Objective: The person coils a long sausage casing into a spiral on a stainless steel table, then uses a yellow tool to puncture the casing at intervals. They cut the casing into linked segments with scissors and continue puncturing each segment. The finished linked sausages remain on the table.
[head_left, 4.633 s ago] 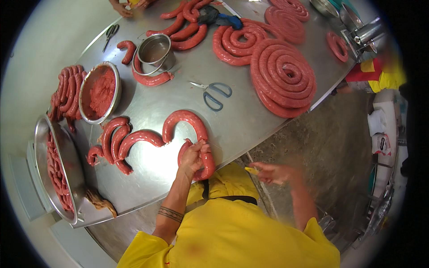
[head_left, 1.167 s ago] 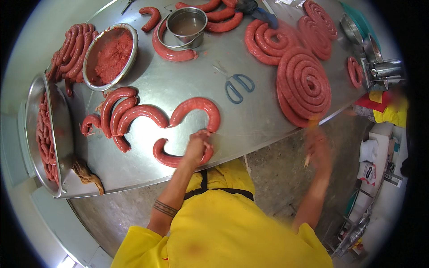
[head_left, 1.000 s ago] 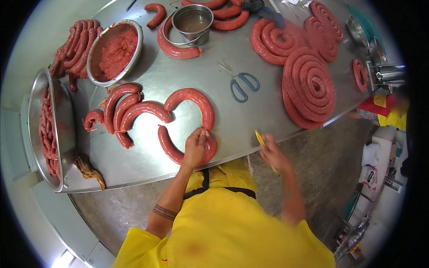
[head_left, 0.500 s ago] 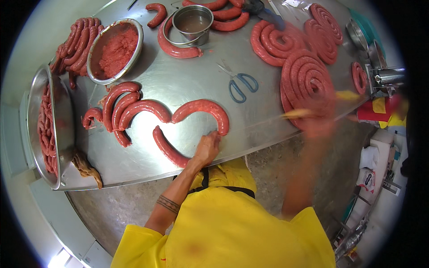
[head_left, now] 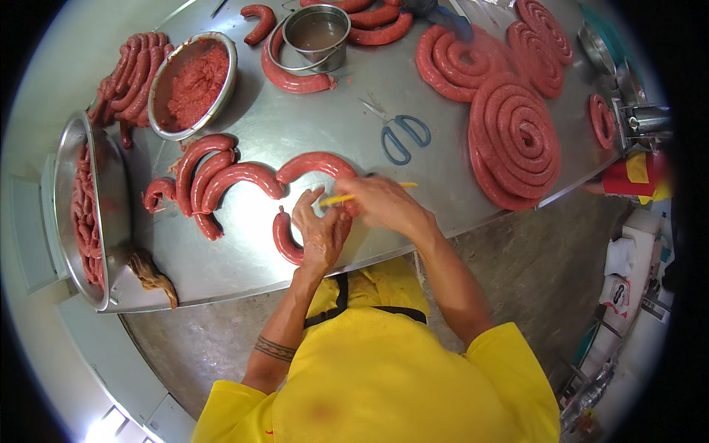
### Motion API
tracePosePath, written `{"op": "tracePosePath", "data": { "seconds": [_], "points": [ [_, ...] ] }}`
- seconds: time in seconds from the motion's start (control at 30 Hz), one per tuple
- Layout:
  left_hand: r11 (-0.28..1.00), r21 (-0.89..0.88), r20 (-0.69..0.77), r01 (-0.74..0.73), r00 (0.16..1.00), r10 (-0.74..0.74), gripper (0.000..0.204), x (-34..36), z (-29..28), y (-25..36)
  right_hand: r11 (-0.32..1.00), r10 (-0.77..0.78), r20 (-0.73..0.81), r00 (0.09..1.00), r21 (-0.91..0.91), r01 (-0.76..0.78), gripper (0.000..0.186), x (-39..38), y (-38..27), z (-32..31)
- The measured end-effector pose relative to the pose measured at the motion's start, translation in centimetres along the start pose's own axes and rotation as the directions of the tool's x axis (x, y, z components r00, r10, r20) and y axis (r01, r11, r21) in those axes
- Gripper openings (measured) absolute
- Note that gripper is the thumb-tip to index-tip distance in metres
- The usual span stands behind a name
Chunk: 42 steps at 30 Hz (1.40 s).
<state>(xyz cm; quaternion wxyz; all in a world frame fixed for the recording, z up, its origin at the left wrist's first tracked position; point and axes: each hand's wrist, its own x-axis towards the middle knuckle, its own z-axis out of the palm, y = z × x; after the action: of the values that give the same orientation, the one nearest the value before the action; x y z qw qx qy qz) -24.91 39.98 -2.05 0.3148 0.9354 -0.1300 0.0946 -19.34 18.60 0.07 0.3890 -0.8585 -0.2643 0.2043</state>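
My left hand [head_left: 319,230] is over a curved red sausage [head_left: 285,240] near the table's front edge, its fingers around the right part of it and one finger stretched out. My right hand [head_left: 390,208], a little smeared by motion, comes in from the right and grips a thin yellow stick-like tool [head_left: 408,184]. The tool's tip points toward my left hand. Just beyond both hands lies another curved sausage [head_left: 314,162], its right end hidden by my right hand. Blue-handled scissors [head_left: 405,138] lie partly open farther off.
Several sausages [head_left: 240,179] lie to the left. Bowls hold minced meat [head_left: 199,88] and casings [head_left: 87,221]; a small metal bucket [head_left: 317,55] holds liquid. Large sausage coils [head_left: 515,140] fill the right side. A blue-gloved hand [head_left: 450,22] of another person shows at the far edge.
My right hand has swung left from the sausage coils, bringing the yellow tool to my left hand. The near sausage is now curled more tightly under my left hand, which has shifted slightly left.
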Motion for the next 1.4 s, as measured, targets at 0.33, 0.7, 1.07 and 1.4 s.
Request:
{"op": "tracePosePath", "data": {
  "seconds": [0.33,0.7,1.07,1.4],
  "points": [
    [0.695,-0.501,0.679,0.516,0.732,-0.054,0.019,-0.3,-1.1,2.9,0.673,0.122,-0.736,0.665,0.554,0.49,0.008,-3.7,-5.8,-15.0],
    [0.85,-0.461,0.579,0.253,0.812,0.072,0.011,-2.1,-4.9,3.6,0.763,-0.22,-0.838,0.5,-0.467,-0.447,0.019,-12.1,1.8,-24.9],
    [0.995,-0.044,0.393,0.092,0.917,-0.068,0.056,-7.2,-6.0,-1.5,0.96,0.208,-0.248,0.946,-0.135,-0.247,0.038,1.1,6.3,-4.3],
    [0.898,-0.242,0.694,0.367,0.712,-0.104,0.041,-9.1,-10.3,-5.8,0.906,0.339,-0.232,0.912,-0.179,-0.383,0.068,6.8,1.8,5.4]
  ]
}}
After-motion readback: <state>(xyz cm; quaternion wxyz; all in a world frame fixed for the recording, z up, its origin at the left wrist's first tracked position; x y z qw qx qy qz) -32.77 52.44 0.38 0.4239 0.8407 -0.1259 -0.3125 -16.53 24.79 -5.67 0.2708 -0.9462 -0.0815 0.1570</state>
